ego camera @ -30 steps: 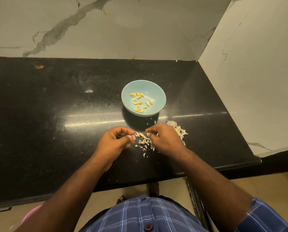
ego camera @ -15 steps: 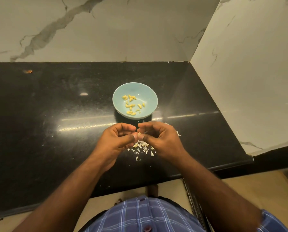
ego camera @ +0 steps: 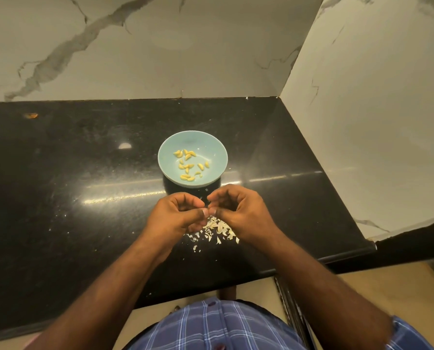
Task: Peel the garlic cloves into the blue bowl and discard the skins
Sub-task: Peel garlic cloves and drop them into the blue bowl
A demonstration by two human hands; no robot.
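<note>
Head view is showing the left hand (ego camera: 178, 218) and the right hand (ego camera: 238, 213) meeting just above the table (ego camera: 72, 198), fingers curled and thumb tips pressing close together. Whatever they are pinching between them is too small and too hidden to make out; judging by the task, it is a garlic clove being worked free of its skin, but I cannot tell how much skin is left on it.

Directly beneath the hands, a loose heap of papery garlic skins (ego camera: 217, 229) is lying on the dark table, some of it covered by the right hand. Just beyond the fingertips, the blue bowl (ego camera: 215, 150) is sitting near the middle of the table, holding a scatter of peeled yellowish cloves (ego camera: 189, 164) on its floor.

So the peeling step appears to be under way, with a good number of cloves already done and the skins not yet discarded. No unpeeled cloves are showing elsewhere on the table, so this may be a late one. The next move is likely calling for stripping the last skin, letting it fall onto the heap, then reaching forward over the bowl's near rim to drop the clove in.
</note>
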